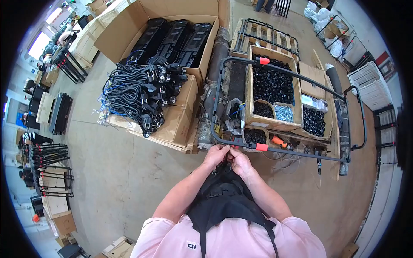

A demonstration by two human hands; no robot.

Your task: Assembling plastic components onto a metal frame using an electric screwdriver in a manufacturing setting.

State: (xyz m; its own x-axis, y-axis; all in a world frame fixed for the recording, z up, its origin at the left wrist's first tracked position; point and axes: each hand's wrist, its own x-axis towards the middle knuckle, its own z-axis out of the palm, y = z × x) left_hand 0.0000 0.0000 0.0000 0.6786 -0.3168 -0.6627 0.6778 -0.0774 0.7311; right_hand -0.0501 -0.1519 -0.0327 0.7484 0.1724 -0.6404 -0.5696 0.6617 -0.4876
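My left hand [216,155] and my right hand [240,161] meet in front of my apron, fingers pinched together. Whatever small thing they hold is mostly hidden by the fingers. Just beyond them is the lower left corner of a black tubular metal frame [217,96], which lies across the workbench. Red pieces [261,147] sit on its near and far bars. Past the near bar is a small cardboard box [267,138] of dark small parts. To the right of that lies an orange-handled tool [278,141].
A wooden crate [248,99] holds black plastic parts and silvery screws [284,113]. Bundled black power cables [124,88] lie on cardboard at the left, before an open carton [118,34] of black units. A slim tool [319,164] hangs off the bench's right side.
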